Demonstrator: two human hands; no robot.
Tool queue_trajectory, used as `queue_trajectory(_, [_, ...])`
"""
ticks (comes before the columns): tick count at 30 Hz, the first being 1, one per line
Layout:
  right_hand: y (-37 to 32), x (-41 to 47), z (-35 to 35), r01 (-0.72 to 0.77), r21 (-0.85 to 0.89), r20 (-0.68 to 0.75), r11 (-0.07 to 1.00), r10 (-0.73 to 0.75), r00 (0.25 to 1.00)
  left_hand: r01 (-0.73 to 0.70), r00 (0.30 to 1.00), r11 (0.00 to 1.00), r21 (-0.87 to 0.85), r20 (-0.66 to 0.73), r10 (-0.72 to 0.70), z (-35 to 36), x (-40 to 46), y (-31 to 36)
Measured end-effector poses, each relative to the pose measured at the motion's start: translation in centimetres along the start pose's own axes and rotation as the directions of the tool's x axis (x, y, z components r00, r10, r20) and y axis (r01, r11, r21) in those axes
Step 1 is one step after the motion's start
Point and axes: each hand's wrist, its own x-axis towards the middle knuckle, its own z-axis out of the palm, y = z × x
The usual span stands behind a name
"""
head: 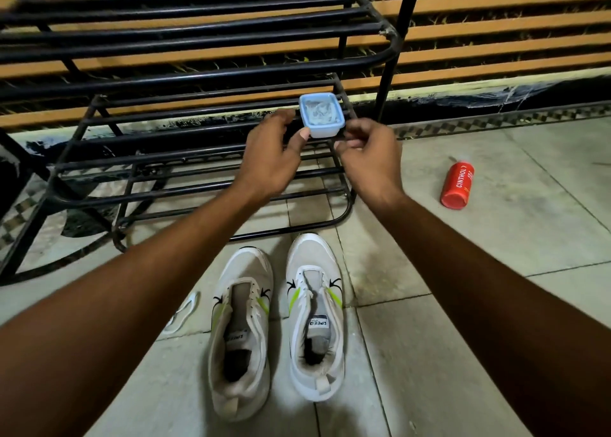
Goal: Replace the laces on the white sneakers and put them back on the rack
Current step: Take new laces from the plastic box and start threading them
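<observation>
Left hand (269, 152) and right hand (367, 149) pinch small blue-lidded box (321, 115) at rack (198, 73). Advise: steady base, peel lid evenly. Sneakers (277, 324) unlaced.

A red cylindrical spray can (458, 185) with white "CINTHOL" lettering is lying on its side on the pale grey tiled floor (496, 271), well to the right. The floor is being crossed by thin dark grout lines and is showing dull stains. Behind it, a wall of horizontal orange wooden slats (496, 23) alternating with dark patterned bands is being seen. A dark skirting strip (496, 101) with white scuffed marks is running along the wall's foot, above a checkered tile border (479, 124).
</observation>
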Motion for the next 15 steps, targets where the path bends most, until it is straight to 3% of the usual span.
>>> queue_trajectory(3, [-0.6,-3.5,0.0,-0.017,0.111,0.008,0.994,0.016,1.000,-0.022,0.991,0.989,-0.148,-0.132,0.002,-1.1,-4.4,-0.2])
queue_trajectory(6, [-2.2,-7.6,-0.2,-0.009,0.204,0.040,0.979,0.000,0.999,-0.038,0.987,0.970,-0.242,-0.161,-0.002,-2.8,-8.8,-0.1])
queue_trajectory(15, [-8.2,-16.4,0.1,-0.013,0.307,0.161,0.952,-0.038,0.986,0.039,0.968,0.949,-0.314,-0.222,-0.114,-8.9,-18.2,0.0])
